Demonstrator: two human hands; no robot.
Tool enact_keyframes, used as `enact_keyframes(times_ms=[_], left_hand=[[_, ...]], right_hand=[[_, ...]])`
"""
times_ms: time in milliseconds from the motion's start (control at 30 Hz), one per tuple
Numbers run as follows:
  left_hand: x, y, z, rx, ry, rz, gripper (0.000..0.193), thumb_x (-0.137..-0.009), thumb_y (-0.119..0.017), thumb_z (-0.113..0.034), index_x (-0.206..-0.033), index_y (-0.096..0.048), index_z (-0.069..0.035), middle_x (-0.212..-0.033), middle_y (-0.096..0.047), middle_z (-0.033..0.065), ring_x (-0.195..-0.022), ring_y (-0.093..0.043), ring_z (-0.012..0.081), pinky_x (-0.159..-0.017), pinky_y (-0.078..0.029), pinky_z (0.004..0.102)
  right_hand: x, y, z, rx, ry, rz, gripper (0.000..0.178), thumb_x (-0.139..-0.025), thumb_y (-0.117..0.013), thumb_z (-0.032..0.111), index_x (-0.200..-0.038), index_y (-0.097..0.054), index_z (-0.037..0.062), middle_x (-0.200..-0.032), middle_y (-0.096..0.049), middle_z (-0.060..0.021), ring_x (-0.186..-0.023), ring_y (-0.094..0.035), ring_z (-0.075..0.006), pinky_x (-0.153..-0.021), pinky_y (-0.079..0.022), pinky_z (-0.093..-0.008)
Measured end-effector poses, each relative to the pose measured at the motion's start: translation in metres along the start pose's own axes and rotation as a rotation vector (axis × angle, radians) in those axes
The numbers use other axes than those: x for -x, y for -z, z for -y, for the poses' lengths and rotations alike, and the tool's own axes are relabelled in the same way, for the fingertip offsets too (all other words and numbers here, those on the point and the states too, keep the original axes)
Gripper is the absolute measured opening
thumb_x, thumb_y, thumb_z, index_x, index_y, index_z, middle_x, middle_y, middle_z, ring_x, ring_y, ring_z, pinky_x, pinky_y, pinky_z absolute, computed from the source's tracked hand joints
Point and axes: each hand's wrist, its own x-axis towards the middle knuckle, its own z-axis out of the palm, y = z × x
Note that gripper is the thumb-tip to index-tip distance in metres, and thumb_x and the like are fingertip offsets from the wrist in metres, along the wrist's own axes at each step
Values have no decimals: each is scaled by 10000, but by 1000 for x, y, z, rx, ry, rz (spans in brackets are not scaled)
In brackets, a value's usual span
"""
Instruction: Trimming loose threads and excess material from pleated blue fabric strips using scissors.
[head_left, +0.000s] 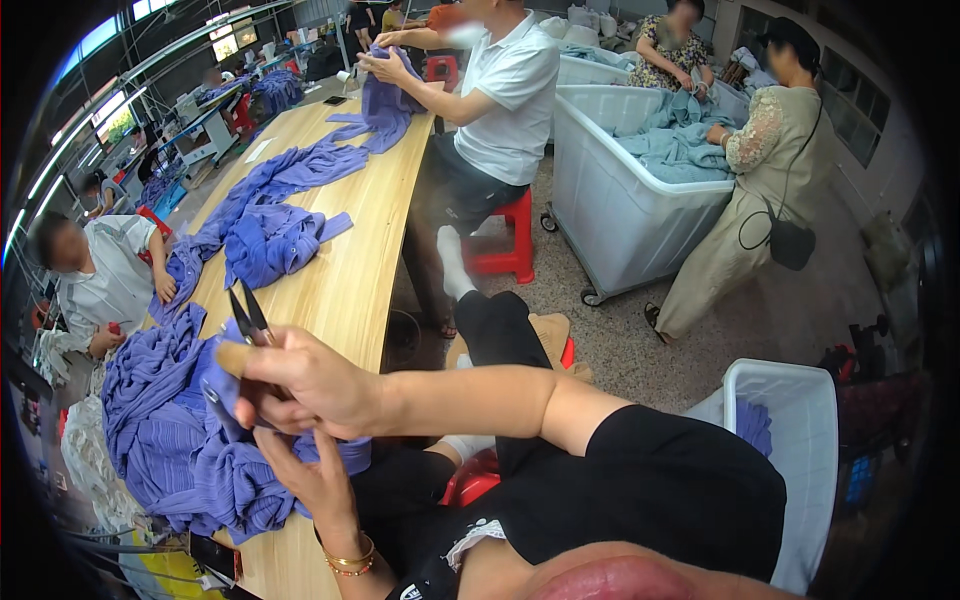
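Purple garments (190,440) piled approx. 8 o'clock on table (340,310), undersides hidden; 2-prong tool (250,318) at 9, exact type unclear, pinched in R hand (325,385); L hand (325,485) approx. 7, fingers partly hidden, can't tell grip; white bin (812,470) at 4, part-blocked by blk sleeve (685,475).

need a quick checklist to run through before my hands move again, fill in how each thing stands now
1. Right hand has the dark two-pronged tool: ok, gripped.
2. Tan finger cover on the right hand: ok, worn.
3. Left hand has a firm hold on the cloth: cannot tell, fingertips partly hidden.
4. Purple cloth pile clear of the hands: not ok, heaped right beside them.
5. Seated co-worker's hand away from the prongs: ok, apart.
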Motion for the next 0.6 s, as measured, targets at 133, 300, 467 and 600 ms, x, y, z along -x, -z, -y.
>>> enact_keyframes(times_ms=[133,300,467,600], left_hand=[[-22,5,-16,-18,-1,-1,333,-908,-631,-52,-1205,-531,62,-1110,-598,168,-953,-576,249,-865,-447,342],[-23,20,19,-125,83,-73,251,-857,-564,50,-1108,-583,52,-953,-624,210,-856,-598,364,-794,-475,382],[-39,35,17,-222,3,-143,373,-767,-510,118,-1121,-580,28,-1027,-638,213,-967,-613,396,-866,-475,401],[-27,76,29,-304,42,-233,376,-759,-529,128,-1110,-598,16,-1051,-656,168,-985,-633,334,-905,-474,379]], right_hand=[[-7,-19,28,26,156,25,396,-1009,-503,278,-699,-603,54,-669,-664,-84,-371,-354,-41,-357,-249,-219],[-9,-16,52,28,353,37,305,-1025,-444,322,-957,-611,76,-767,-658,-31,-424,-403,-47,-395,-302,-194],[-2,-2,109,182,589,90,293,-1023,-448,249,-885,-616,53,-580,-533,-24,-412,-384,-71,-405,-284,-216],[3,31,155,99,732,138,238,-1010,-416,169,-1008,-533,-38,-915,-628,-66,-443,-331,-53,-388,-274,-183]])
